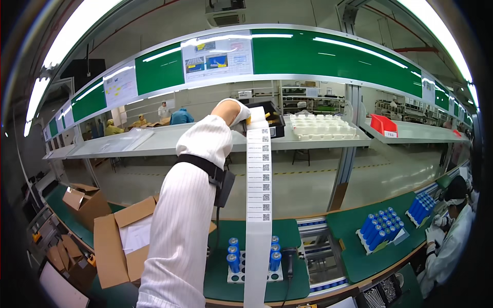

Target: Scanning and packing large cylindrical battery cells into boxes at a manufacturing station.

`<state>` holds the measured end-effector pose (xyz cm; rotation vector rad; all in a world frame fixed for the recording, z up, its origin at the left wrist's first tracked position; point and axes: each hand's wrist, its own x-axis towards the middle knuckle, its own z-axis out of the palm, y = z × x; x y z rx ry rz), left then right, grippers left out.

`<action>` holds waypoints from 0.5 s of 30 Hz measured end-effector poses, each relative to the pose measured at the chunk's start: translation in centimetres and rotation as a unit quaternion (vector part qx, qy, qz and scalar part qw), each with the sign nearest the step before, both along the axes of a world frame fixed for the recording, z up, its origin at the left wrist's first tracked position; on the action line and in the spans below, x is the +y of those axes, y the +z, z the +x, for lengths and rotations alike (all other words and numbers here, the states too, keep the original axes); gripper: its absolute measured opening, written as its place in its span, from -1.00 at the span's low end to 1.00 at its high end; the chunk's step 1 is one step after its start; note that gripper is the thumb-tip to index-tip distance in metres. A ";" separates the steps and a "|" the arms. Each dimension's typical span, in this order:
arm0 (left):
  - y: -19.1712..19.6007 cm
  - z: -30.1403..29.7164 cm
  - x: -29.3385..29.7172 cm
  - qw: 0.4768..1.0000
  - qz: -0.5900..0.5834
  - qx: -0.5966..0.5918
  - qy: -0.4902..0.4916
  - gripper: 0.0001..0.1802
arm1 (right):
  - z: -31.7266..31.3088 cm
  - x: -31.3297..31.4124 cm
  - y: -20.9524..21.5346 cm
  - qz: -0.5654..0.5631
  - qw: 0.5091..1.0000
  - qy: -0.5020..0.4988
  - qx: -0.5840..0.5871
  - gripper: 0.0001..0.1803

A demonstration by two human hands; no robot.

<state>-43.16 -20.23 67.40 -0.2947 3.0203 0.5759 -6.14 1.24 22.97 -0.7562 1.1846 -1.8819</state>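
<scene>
My left arm, in a white ribbed sleeve with a black strap and a small black box on it, reaches up to the shelf. My left hand, gloved in white, is closed at the white label roll; its fingers are partly hidden. From there a long label strip with printed codes hangs down past the lower edge. Behind the roll sits a black bin on the shelf. Below, a white holder carries several blue cylindrical cells on both sides of the strip. My right hand is out of view.
White plastic trays and a red bin stand on the shelf. An open cardboard box lies left of my arm. A black handheld scanner is beside the holder. At right, a co-worker works near more blue cells.
</scene>
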 end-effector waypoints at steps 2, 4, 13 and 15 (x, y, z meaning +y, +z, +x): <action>-0.5 -2.0 0.4 1.000 -0.004 0.022 0.021 -0.68 | -0.4 0.6 -0.5 0.005 1.000 -0.013 -0.003 -0.56; -1.7 -3.4 0.7 0.996 -0.007 0.062 0.069 -0.67 | -0.8 1.3 -0.9 0.025 0.999 -0.016 -0.026 -0.58; -4.2 -4.7 3.0 0.986 -0.095 0.136 -0.004 -0.64 | -1.5 3.0 -0.7 0.074 0.995 -0.067 -0.020 -0.63; -5.0 -5.3 3.1 0.972 -0.094 0.211 0.047 -0.63 | -1.9 3.2 -1.0 0.080 0.993 -0.086 0.009 -0.66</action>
